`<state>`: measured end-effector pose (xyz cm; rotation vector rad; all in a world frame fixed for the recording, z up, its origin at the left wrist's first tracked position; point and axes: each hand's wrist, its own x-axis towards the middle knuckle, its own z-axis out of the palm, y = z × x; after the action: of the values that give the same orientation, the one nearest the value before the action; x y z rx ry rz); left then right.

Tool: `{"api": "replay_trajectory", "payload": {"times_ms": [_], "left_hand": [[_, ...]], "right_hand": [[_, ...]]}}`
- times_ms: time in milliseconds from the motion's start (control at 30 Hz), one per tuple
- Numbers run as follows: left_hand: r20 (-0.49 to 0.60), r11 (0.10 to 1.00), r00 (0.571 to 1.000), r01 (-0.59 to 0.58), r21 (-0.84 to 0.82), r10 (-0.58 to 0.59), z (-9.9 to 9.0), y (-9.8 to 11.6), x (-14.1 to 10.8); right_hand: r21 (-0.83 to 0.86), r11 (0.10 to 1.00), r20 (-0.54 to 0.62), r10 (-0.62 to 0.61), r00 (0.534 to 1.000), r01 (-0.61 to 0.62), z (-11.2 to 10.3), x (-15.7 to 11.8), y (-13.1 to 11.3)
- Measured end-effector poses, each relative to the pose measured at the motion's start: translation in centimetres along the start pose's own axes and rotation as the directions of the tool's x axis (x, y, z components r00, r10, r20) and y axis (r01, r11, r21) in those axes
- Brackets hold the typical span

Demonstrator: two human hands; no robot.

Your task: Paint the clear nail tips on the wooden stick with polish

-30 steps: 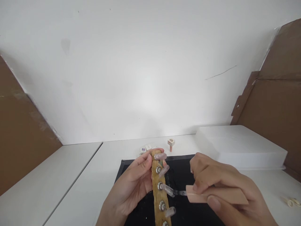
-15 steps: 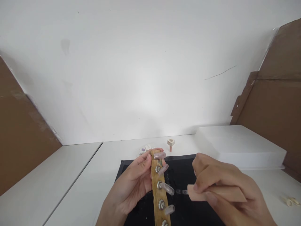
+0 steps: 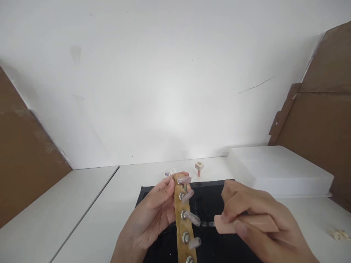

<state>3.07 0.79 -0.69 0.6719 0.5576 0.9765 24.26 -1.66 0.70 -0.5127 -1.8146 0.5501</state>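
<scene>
My left hand (image 3: 156,212) is closed around the upper part of a wooden strip (image 3: 178,226), held tilted toward me. Round metal studs run down its face, and clear, slightly pinkish false nails (image 3: 192,218) stick out from them to the right. In my right hand (image 3: 255,212), thumb and fingers pinch a flat peach-coloured block that looks like a nail file (image 3: 226,224). Its left end is near the middle false nail, with a small gap between them. The strip's lower end runs out of view.
Under both hands lies a black mat (image 3: 208,197) on the white table. Behind it stand a small cream square piece on a pink stem (image 3: 199,168) and small white labelled pieces (image 3: 166,174). A translucent white box (image 3: 282,171) is at right, near cream rings (image 3: 338,234).
Both hands have shifted slightly left, carrying the wooden strip and the peach nail file with them. My right hand keeps the same pinch.
</scene>
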Motion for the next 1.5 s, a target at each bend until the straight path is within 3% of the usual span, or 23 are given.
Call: {"api": "replay_trajectory", "payload": {"times_ms": [100, 333, 533, 633, 833, 1067, 1233, 1500], "left_hand": [[0.008, 1.000, 1.000, -0.005, 0.002, 0.005, -0.2, -0.1, 0.0], [0.039, 1.000, 0.999, -0.002, 0.027, 0.001, 0.6, -0.3, 0.3], [0.032, 1.000, 0.999, -0.017, 0.015, 0.016, 0.5, -0.1, 0.4], [0.030, 1.000, 0.999, -0.019, 0.024, 0.018, 0.3, -0.1, 0.3], [0.006, 0.999, 1.000, -0.005, 0.053, 0.004, 0.7, -0.2, 0.3], [0.004, 0.999, 1.000, -0.011, 0.036, 0.011, 0.5, 0.0, 0.5], [0.005, 1.000, 1.000, -0.009, 0.026, 0.009, -0.1, 0.1, 0.3], [0.023, 1.000, 1.000, -0.009, 0.010, 0.008, 0.7, -0.1, 0.5]], "right_hand": [[0.022, 1.000, -0.024, -0.010, 1.000, 0.011, 0.1, -0.2, 0.2], [0.007, 0.994, 0.078, -0.107, 0.991, 0.107, -0.2, 0.4, 0.3], [-0.024, 0.996, 0.116, -0.080, 0.990, 0.084, -0.3, 0.0, 0.2], [0.005, 0.999, 0.069, -0.039, 0.997, 0.039, -0.3, -0.6, 0.5], [-0.003, 0.992, 0.070, -0.122, 0.990, 0.123, 0.0, 0.2, 0.4], [-0.116, 0.992, 0.103, -0.046, 0.994, 0.058, -0.5, 0.2, 0.1], [-0.036, 0.999, 0.047, -0.037, 0.998, 0.038, -0.4, -0.4, 0.7], [-0.020, 1.000, 0.139, 0.006, 0.990, -0.004, -0.8, -0.1, 0.7]]}}
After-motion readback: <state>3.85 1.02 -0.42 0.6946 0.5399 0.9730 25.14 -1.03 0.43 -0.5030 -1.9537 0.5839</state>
